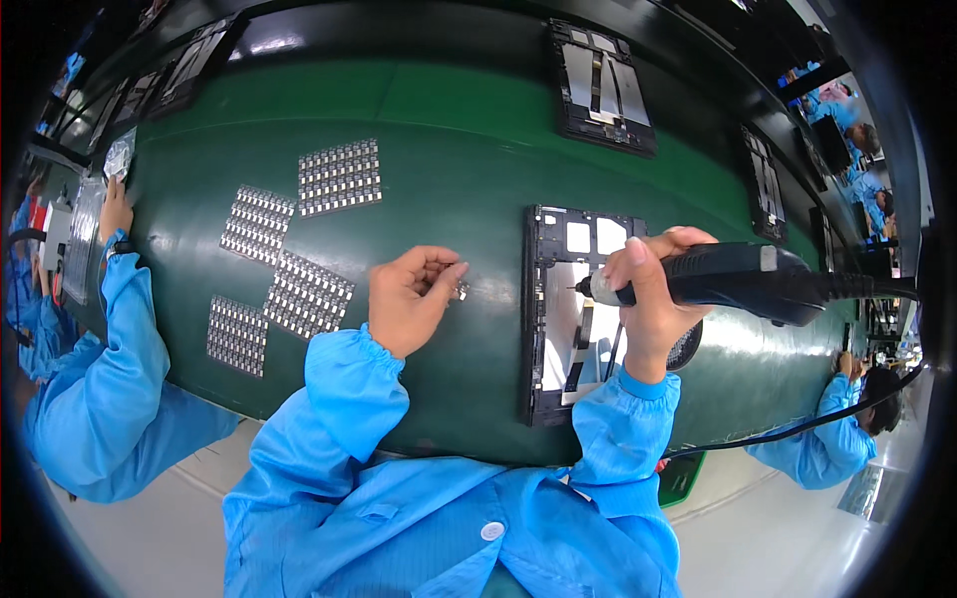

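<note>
My left hand (407,304) is closed in a pinch over the middle of the bench. A small metallic-looking circuit board piece (462,291) pokes out between its thumb and fingers. My right hand (650,304) wraps round a black electric screwdriver (743,277), held nearly level with its tip toward the left. That tip is over an opened tablet-like device housing (556,344) with a black frame, pale inner panels and flat cables; whether it touches cannot be told. My right hand and wrist hide part of the housing and of a round dark container (686,347).
Several sheets of small boards (340,177) lie left of my left hand. Another opened housing (600,88) sits at the far side, a further one (764,184) at right. A co-worker's hand (117,211) is at far left. The screwdriver's black cable (797,431) loops along the near right edge.
</note>
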Available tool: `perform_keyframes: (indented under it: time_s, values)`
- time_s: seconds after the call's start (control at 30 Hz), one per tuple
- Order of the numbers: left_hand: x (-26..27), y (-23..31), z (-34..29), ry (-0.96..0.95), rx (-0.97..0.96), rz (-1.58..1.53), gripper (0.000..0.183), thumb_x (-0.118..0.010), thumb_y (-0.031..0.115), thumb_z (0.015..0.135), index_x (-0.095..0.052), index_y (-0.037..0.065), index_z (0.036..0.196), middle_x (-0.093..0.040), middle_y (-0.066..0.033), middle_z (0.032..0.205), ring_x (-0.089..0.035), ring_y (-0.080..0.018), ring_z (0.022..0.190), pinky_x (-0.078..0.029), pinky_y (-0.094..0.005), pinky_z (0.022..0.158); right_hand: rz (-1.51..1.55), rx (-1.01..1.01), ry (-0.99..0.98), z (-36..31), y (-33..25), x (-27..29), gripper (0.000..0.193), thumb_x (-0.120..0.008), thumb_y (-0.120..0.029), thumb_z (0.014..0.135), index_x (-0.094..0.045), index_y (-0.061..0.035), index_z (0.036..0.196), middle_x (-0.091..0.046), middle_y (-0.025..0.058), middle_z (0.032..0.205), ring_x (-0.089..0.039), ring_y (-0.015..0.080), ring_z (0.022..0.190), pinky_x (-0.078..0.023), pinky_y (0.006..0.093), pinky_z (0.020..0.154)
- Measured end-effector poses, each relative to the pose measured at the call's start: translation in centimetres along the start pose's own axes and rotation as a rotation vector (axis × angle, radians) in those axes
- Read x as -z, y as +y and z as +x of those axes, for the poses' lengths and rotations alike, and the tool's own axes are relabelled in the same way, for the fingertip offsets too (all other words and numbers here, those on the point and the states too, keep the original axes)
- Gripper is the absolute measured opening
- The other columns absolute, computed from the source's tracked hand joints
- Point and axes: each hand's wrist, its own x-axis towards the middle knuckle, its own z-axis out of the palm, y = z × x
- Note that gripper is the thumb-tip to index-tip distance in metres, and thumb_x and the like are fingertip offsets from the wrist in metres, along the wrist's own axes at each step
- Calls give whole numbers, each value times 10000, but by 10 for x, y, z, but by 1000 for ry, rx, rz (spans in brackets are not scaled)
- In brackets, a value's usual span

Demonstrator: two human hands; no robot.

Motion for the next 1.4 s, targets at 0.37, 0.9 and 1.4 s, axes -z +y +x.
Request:
perform_keyframes:
  time_s: [0.37, 0.9, 1.4]
  values:
    - [2, -6, -1, -58, -10, 116, 104, -665, 33, 825, -640, -32, 902, -660, -65, 744, -629, -91, 624, -474, -205, 501, 74, -37, -91, 2, 15, -21, 336, -660, 96, 769, -462, 6, 1026, -582, 90, 621, -564, 138, 499, -482, 260, 482]
    - [4, -9, -1, -84, -214, 42, 161, -498, -56, 891, -629, -41, 983, -638, -112, 909, -662, -167, 772, -542, -245, 638, 69, -43, -105, 2, 18, -23, 331, -663, 104, 760, -464, -4, 1000, -584, 91, 636, -569, 139, 509, -488, 266, 481]
    - [4, -3, -3, -38, -280, 47, 234, -470, -65, 894, -590, -57, 1095, -588, -154, 1099, -645, -221, 947, -555, -270, 740, -3, -71, -187, -11, 14, -38, 350, -659, 97, 773, -443, 6, 1032, -561, 53, 660, -538, 89, 551, -450, 222, 507]
